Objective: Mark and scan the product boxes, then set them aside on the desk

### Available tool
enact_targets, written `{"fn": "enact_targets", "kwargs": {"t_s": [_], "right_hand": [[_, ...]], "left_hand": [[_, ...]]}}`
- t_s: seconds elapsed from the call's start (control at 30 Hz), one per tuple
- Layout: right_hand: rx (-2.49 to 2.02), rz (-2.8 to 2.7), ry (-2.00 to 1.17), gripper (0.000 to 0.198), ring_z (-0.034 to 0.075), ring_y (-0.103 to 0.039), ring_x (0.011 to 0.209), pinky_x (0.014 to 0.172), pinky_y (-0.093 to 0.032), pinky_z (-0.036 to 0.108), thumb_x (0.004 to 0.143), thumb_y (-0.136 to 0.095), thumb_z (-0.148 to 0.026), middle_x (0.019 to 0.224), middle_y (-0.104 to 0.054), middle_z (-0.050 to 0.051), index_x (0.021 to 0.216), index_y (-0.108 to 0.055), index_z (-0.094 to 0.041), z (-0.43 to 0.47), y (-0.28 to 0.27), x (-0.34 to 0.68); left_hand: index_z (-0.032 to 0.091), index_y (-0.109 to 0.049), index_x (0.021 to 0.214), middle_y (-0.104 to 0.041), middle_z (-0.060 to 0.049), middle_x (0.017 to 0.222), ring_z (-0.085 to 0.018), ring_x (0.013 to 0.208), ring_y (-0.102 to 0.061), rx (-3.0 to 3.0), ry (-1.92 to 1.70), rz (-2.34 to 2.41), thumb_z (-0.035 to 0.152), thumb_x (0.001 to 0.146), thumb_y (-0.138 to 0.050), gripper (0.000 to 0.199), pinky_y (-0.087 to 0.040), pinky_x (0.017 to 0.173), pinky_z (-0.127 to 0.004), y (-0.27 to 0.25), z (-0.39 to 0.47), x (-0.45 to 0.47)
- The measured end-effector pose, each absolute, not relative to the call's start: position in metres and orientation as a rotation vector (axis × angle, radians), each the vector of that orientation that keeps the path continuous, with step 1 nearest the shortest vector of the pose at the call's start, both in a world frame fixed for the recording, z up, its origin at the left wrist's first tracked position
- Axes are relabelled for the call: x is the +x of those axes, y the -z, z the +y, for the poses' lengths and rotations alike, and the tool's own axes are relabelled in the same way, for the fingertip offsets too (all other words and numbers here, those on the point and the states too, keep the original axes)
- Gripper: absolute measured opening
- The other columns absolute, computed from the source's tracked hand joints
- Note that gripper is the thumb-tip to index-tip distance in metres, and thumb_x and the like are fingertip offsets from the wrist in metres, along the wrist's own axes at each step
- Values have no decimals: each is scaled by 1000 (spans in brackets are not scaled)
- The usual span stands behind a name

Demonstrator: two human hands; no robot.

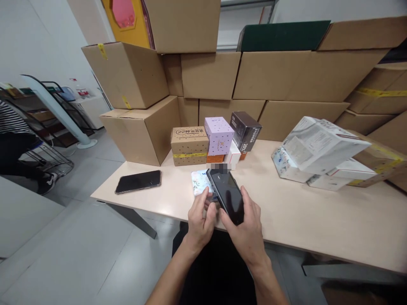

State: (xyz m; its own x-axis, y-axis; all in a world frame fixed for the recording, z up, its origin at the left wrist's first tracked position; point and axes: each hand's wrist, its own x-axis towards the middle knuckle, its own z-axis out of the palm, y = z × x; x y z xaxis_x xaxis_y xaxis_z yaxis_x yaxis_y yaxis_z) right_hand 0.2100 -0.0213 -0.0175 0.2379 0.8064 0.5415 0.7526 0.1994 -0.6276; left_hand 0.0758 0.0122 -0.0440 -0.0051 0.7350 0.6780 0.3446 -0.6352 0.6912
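Note:
My right hand grips a black phone with a dark screen, thumb along its near left edge and fingers around its right side. The phone is tilted above the front edge of the table. Close to the phone's left side is my left hand, its fingers apart and slightly bent, with nothing seen in it. Partly hidden behind the phone and the left hand, a white, flower-printed pack lies on the table. A second phone, screen up and dark, rests on the table at the left.
On the table stand a brown printed box, a purple box and a dark brown box. White boxes are piled at the right. Large cartons form a wall behind. A person's leg shows at far left.

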Motion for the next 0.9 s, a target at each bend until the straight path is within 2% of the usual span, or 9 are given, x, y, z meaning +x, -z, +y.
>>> {"fn": "enact_targets", "kwargs": {"t_s": [0.47,0.9], "right_hand": [[-1548,-1539,-47,76,33,-52,124,96,-47,53,86,-63,-48,137,-55,17,150,-34,-22,-20,18,213],[-1508,-1600,19,74,33,-53,123,95,-49,52,87,-62,-48,137,-57,18,150,-35,-20,-17,17,217]], "left_hand": [[18,-39,149,-63,-12,111,-19,98,-63,2049,-1514,1158,27,101,-42,49,-53,89,-34,39,15,77],[15,-42,147,-67,-10,99,-18,83,-65,2002,-1469,1214,33,101,-44,50,-56,79,-32,34,13,78]]}}
